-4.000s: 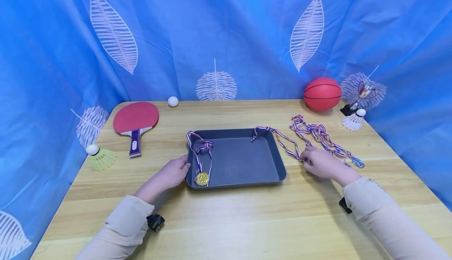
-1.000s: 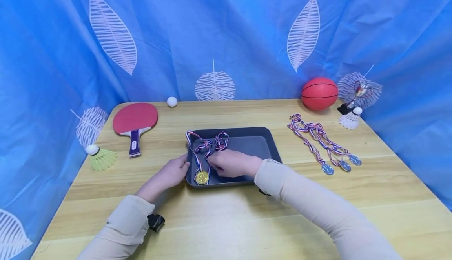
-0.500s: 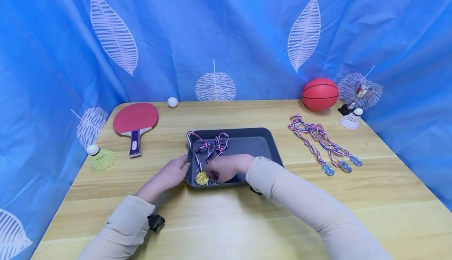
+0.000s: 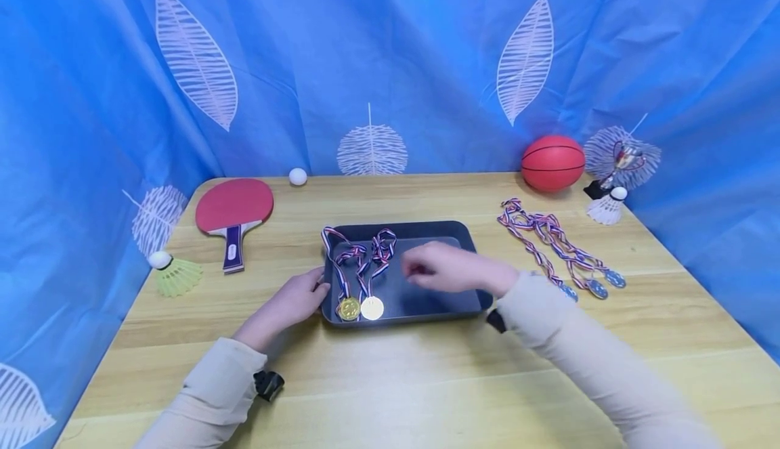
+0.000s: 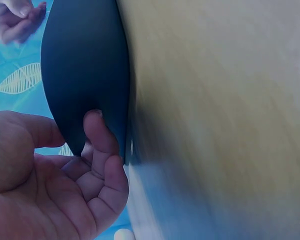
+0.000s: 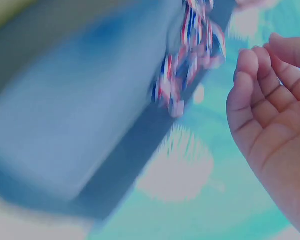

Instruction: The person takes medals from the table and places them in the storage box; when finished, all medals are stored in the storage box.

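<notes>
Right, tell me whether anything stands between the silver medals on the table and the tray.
Yes: the tray's raised right wall, and the right sleeve, which crosses the gap in the head view, partly covering one of the silver medals. Nothing else visible does.

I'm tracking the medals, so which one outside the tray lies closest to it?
The leftmost silver medal, partly hidden by the right sleeve; the other two silver medals lie farther right, in full view.

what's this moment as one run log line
left hand: holds dark grey rectangular tray | right hand: empty, above tray | in tray: two round gold medals on striped ribbons
</notes>
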`<state>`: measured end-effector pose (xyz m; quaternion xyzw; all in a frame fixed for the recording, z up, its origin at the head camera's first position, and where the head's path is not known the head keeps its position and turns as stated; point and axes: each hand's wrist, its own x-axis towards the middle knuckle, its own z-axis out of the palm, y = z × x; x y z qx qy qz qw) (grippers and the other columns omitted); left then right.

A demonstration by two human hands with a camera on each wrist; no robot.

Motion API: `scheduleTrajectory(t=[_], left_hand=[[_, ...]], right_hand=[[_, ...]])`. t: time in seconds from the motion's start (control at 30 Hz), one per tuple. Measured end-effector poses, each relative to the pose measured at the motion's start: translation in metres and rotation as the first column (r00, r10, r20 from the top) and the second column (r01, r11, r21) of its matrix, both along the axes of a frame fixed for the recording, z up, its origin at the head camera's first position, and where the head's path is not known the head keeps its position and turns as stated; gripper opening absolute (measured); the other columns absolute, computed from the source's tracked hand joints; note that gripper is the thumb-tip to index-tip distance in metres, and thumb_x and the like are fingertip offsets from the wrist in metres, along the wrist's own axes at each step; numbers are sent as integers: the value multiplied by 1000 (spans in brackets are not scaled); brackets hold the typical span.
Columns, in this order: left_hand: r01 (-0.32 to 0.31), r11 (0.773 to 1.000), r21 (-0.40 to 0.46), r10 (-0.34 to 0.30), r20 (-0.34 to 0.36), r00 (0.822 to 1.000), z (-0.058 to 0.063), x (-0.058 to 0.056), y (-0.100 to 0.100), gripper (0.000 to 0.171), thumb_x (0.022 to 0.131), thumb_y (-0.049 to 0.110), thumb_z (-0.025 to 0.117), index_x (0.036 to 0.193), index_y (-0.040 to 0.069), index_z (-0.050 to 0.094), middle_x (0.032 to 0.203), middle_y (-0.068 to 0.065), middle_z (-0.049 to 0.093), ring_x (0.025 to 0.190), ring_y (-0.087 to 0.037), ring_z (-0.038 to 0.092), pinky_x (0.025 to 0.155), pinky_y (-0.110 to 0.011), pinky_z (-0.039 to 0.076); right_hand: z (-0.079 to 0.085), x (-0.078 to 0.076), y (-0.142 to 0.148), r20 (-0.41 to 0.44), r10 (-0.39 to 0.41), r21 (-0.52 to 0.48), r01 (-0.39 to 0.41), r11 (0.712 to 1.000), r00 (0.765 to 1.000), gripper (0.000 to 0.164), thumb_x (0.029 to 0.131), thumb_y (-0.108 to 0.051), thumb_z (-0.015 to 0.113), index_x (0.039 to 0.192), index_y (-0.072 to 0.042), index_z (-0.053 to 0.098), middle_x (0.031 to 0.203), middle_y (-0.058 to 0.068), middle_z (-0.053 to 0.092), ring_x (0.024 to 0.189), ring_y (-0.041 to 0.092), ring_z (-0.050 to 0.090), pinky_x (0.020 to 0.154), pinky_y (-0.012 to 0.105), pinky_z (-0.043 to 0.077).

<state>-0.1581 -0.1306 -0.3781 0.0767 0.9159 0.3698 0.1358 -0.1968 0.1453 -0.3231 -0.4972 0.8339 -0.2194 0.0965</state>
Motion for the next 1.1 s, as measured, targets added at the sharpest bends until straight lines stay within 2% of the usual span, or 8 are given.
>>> scheduleTrajectory(t=[0.13,0.23,0.37,0.47,0.67,0.73,0.87,1.1], left_hand=[[0,1000,1,0,11,1000,0,0,0,44,95,12,44,135,-6,38,103,-20,61,70,-16,59,70,-34,49],[1,1000,0,-1,14,1000,1,0,-1,44,95,11,45,134,-6,38,102,-20,61,72,-16,59,71,-35,49],[8,1000,-17,-8,5,1000,3,-1,-1,43,95,11,44,134,-6,39,104,-19,61,78,-19,59,75,-38,48],[19,999,-36,-19,-14,1000,4,-1,-1,43,95,11,45,134,-6,40,107,-20,60,84,-22,58,80,-41,46],[27,999,-46,-28,-21,999,6,2,0,42,94,11,45,133,-6,41,108,-20,60,85,-23,57,81,-42,45],[28,999,-40,-28,-17,999,6,2,0,41,94,10,45,132,-6,41,105,-19,60,83,-22,58,79,-41,46],[22,999,-26,-23,-7,1000,5,3,0,41,95,10,45,132,-6,41,102,-18,61,77,-19,59,76,-39,47],[16,999,-33,-16,-5,1000,4,1,0,42,95,11,44,133,-6,40,104,-18,60,81,-21,58,78,-41,46]], right_hand=[[8,-3,57,-50,-160,-37,158,987,986,9,83,0,59,81,-9,58,75,-7,53,66,7,48,61,26,44],[6,-4,100,-83,-295,-25,294,955,952,10,82,1,61,82,-9,59,75,-8,53,69,7,49,62,29,45],[0,2,148,-125,-463,31,470,882,878,7,82,-1,63,84,-7,60,76,-5,54,72,11,51,66,35,46],[-7,12,177,-131,-543,118,557,822,830,7,81,-3,63,88,-2,62,79,0,57,75,17,53,68,39,45],[-37,32,215,-166,-614,245,635,733,772,31,76,-13,72,101,0,62,96,18,58,88,35,55,75,51,44],[-48,38,222,-169,-626,250,647,720,761,39,74,-17,73,106,2,61,102,23,56,93,41,54,79,55,42],[-61,44,229,-174,-629,215,652,727,758,43,74,-17,73,108,5,60,108,29,54,100,47,51,84,58,39],[-63,43,230,-181,-637,158,661,733,749,39,72,-8,72,105,7,58,90,14,59,81,30,57,72,48,46]])
